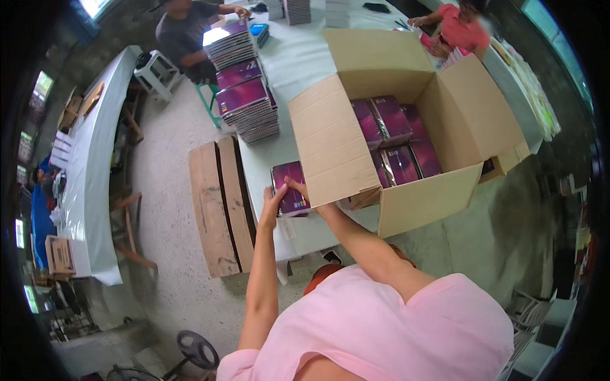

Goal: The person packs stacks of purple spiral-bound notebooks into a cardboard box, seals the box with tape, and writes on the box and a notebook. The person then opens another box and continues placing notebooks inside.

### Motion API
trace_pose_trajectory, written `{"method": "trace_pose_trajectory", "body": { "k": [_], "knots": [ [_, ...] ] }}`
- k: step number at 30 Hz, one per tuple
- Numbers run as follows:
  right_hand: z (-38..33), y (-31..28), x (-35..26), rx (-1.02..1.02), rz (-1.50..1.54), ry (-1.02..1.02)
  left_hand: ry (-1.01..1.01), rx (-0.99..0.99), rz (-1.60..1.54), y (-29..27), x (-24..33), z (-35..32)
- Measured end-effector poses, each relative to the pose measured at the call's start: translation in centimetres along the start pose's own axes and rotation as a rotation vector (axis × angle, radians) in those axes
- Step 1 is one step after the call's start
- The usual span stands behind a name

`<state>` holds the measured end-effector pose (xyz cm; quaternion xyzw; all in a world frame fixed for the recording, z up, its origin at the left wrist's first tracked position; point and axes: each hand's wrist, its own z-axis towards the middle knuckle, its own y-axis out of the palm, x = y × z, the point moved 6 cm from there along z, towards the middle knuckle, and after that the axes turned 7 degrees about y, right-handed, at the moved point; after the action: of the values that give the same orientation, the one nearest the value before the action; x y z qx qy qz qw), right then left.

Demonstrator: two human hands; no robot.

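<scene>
Purple-covered books [294, 198] lie in a small pile on the white-covered table, just left of a large open cardboard box. My left hand [271, 204] grips the pile's left side, fingers closed around its edge. On the other side my right hand [305, 192] holds the same pile, its thumb over the top cover; the box's left flap [333, 143] hides part of this hand. Inside the cardboard box [432, 197], whose flaps stand spread, more purple books [400, 164] sit packed in stacks. How many books my hands hold is hard to make out.
Tall stacks of purple books [244, 101] stand farther up the white table [289, 70]. A wooden bench [213, 206] runs along its left side. Two people work across it, one [184, 35] left, one [460, 32] right. A white stool [155, 73] and a second long table [95, 171] are leftward.
</scene>
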<state>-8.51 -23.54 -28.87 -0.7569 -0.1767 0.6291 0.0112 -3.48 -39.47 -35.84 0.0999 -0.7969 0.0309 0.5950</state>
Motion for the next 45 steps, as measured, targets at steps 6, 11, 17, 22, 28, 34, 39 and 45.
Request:
{"method": "trace_pose_trajectory", "body": {
  "k": [6, 11, 17, 22, 28, 34, 39, 45],
  "knots": [
    [-6.3, 7.0, -0.8, -0.744, 1.314, 0.642, 0.222, 0.2, -0.274, -3.1, 9.1, -12.7],
    [-8.8, 9.8, -7.2, -0.94, 1.405, 0.311, 0.399, 0.398, 0.929, -2.1, 20.4, -21.3],
    [-13.0, -1.1, -19.1, -0.604, 0.82, 0.08, 0.688, 0.359, -0.195, -1.7, 26.2, -24.0],
    [-10.0, -20.2, -24.2, 0.129, 0.327, -0.317, 0.622, 0.135, -0.965, -2.5, 21.1, -19.2],
    [-1.4, -26.4, -10.5, -0.347, 0.064, 0.583, 0.446, -0.315, -1.293, 6.5, 22.7, -14.0],
    [0.6, -22.2, -6.3, -0.548, -1.341, 0.198, 0.528, -0.248, -1.242, 11.2, 23.5, -12.5],
    [-1.3, -23.4, -14.8, -0.606, 0.131, 0.234, 0.616, -0.07, -0.469, 18.8, 27.3, -11.3],
    [-1.7, -31.2, -13.2, -0.356, 0.183, 0.363, 0.85, 0.18, 0.171, 16.5, 29.7, -9.3]
  ]
}}
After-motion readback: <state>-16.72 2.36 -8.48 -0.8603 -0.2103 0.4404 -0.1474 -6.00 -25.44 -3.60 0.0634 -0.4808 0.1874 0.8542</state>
